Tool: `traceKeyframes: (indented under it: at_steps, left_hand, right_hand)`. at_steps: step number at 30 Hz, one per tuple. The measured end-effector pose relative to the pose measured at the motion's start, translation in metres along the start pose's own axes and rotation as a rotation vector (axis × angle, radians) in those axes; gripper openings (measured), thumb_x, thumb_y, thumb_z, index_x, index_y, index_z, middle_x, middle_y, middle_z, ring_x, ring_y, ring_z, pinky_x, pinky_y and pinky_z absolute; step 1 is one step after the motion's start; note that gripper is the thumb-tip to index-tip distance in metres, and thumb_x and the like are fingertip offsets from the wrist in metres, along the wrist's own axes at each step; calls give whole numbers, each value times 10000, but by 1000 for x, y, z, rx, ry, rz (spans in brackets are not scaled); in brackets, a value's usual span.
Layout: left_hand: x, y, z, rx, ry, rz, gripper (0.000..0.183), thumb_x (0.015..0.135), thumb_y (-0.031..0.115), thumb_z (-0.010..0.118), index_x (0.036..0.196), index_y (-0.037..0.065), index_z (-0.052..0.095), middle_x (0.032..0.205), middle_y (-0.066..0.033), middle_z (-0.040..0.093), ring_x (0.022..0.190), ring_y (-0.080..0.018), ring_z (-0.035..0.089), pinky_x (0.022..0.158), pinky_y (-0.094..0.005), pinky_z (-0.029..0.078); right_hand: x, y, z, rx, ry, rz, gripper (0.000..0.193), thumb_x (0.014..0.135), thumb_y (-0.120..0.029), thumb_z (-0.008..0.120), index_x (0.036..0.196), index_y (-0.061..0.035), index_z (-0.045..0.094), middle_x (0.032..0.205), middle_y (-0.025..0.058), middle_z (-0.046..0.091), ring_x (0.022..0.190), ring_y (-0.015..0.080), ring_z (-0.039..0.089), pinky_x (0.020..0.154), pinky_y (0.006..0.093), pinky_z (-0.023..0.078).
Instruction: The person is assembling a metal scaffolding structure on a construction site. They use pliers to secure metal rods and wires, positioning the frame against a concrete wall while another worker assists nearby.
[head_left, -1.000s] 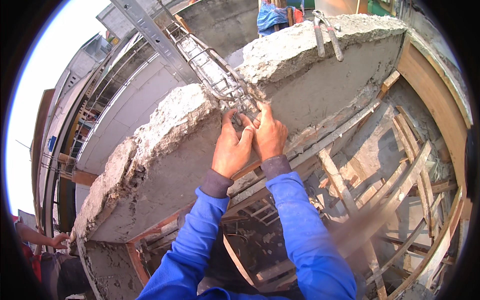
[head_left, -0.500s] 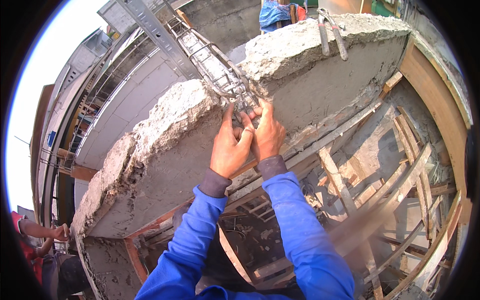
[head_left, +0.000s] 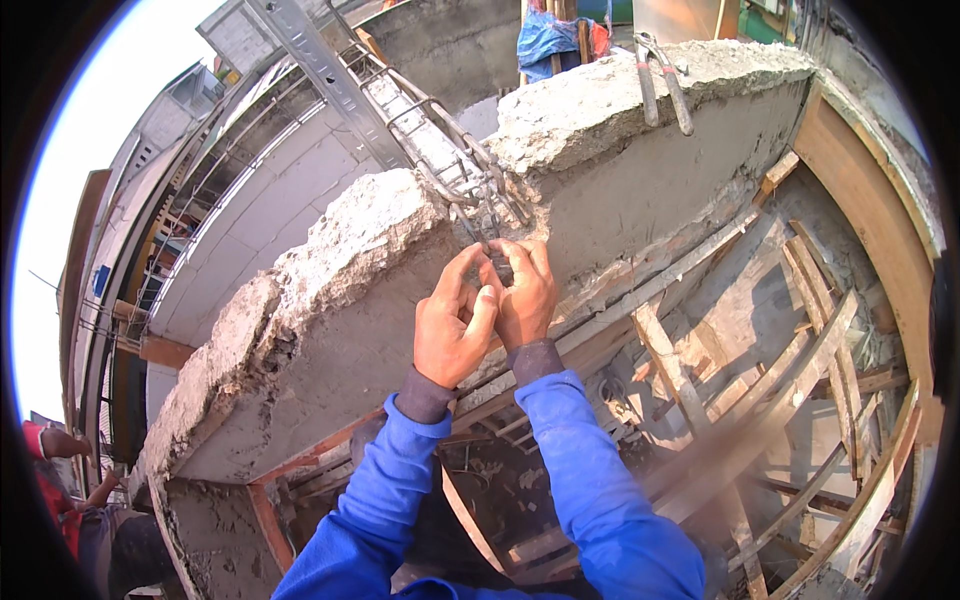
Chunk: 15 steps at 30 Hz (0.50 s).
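The left hand (head_left: 450, 330) and right hand (head_left: 525, 300) meet with fingers curled, beside the lower end of the steel bars (head_left: 465, 142) in a gap in the broken concrete wall (head_left: 660, 155). Their fingers cover whatever lies between, so I cannot tell whether either grips anything. The frame's left edge cuts off a co-worker (head_left: 62, 495). Pincers (head_left: 679, 98) rest on the wall's rough top; wooden planks (head_left: 668, 362) crisscross below.

Rough, broken concrete (head_left: 370, 215) capped a smoother, matt grey wall face (head_left: 680, 150).
The reinforcing bars (head_left: 472, 147) showed dull metal, the punched channel (head_left: 335, 85) shinier metal; wooden boards (head_left: 666, 357) looked matt, the blue sleeves (head_left: 375, 500) soft cloth.
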<state>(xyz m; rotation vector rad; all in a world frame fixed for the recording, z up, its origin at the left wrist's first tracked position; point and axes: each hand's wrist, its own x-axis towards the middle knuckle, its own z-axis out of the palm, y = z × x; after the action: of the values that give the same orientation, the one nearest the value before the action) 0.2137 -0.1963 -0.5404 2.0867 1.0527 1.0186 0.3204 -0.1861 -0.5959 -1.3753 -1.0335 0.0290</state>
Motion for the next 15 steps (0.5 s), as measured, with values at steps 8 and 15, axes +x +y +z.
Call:
traceKeyframes:
  at_steps: [8, 15]
  left_hand:
    - [0, -4, -4, -128, 91, 19, 295, 859, 54, 580, 1151, 40, 623, 541, 4, 395, 491, -49, 362, 470, -237, 328]
    - [0, 4, -11, -78, 12, 2, 204, 914, 41, 527, 1069, -12, 647, 661, 39, 556, 570, -22, 448, 511, -199, 351]
  right_hand:
    - [11, -8, -1, 176, -237, 350, 320, 790, -141, 661, 1082, -13, 671, 827, 140, 676, 758, 258, 666, 709, 342, 518]
    - [8, -7, 1, 374, -221, 443, 299, 780, -50, 630, 1069, 28, 645, 883, 130, 692, 820, 189, 674, 736, 303, 516]
